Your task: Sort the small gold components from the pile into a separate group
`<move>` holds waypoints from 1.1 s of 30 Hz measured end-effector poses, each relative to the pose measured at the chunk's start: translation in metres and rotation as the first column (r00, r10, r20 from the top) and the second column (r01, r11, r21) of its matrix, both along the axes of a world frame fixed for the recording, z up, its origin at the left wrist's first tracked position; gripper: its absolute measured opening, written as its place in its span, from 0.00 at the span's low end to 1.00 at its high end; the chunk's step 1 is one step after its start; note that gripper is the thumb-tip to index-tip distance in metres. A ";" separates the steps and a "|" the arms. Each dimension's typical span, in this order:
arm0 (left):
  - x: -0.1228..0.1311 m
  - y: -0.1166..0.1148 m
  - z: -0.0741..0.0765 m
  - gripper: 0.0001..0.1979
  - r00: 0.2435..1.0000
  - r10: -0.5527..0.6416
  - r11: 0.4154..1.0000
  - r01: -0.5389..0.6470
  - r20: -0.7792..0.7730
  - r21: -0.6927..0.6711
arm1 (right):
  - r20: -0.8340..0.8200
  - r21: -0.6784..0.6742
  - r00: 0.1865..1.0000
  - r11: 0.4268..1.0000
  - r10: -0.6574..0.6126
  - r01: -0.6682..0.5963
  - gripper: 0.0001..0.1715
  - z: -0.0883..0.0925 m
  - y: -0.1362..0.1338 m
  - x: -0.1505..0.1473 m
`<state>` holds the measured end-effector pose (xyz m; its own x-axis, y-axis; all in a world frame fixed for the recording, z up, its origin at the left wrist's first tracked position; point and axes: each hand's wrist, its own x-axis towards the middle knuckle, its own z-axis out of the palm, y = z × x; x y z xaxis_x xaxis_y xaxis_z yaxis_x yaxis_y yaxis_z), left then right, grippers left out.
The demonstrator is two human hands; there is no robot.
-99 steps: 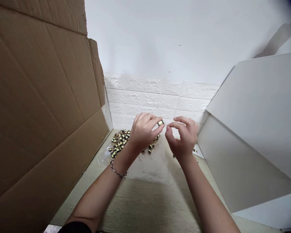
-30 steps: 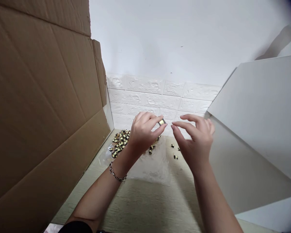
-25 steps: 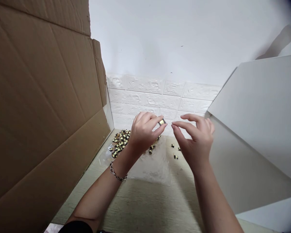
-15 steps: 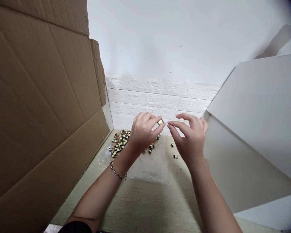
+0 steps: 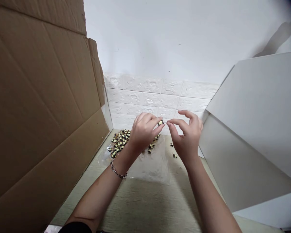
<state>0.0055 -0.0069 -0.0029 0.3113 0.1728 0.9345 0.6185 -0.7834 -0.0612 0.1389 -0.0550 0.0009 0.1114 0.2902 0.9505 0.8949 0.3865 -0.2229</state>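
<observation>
left hand (image 5: 143,132) pinches small component (image 5: 160,123) tight; right hand (image 5: 187,137) narrowly open just beside it, pile of components (image 5: 118,144) below.

The view comes from a camera worn on the person's head, facing forward and down over the bench (image 5: 145,200), close behind the fingers (image 5: 178,122). Both forearms (image 5: 94,200) enter from the bottom edge. A cardboard panel (image 5: 43,123) fills the side left of the fingers, a white board (image 5: 252,129) the right, and a brick-patterned wall (image 5: 145,97) stands beyond them.
</observation>
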 end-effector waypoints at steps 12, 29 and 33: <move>0.000 -0.002 0.002 0.11 0.997 -0.050 0.999 0.050 0.061 -0.006 | -0.254 0.032 0.935 0.969 0.246 -0.246 0.09 -0.002 0.007 0.007; 0.001 -0.001 -0.001 0.12 1.000 -0.022 1.000 0.022 0.017 0.009 | -0.314 -0.026 0.854 0.895 0.415 -0.445 0.07 -0.004 0.011 0.006; 0.000 -0.002 -0.001 0.11 1.000 -0.019 1.000 0.019 0.000 0.014 | -0.286 -0.029 0.895 0.930 0.343 -0.366 0.07 -0.004 0.009 0.006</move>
<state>0.0059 -0.0091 -0.0035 0.3139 0.1540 0.9369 0.6036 -0.7941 -0.0717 0.1445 -0.0465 -0.0027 0.2364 0.4325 0.8701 0.6026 0.6372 -0.4805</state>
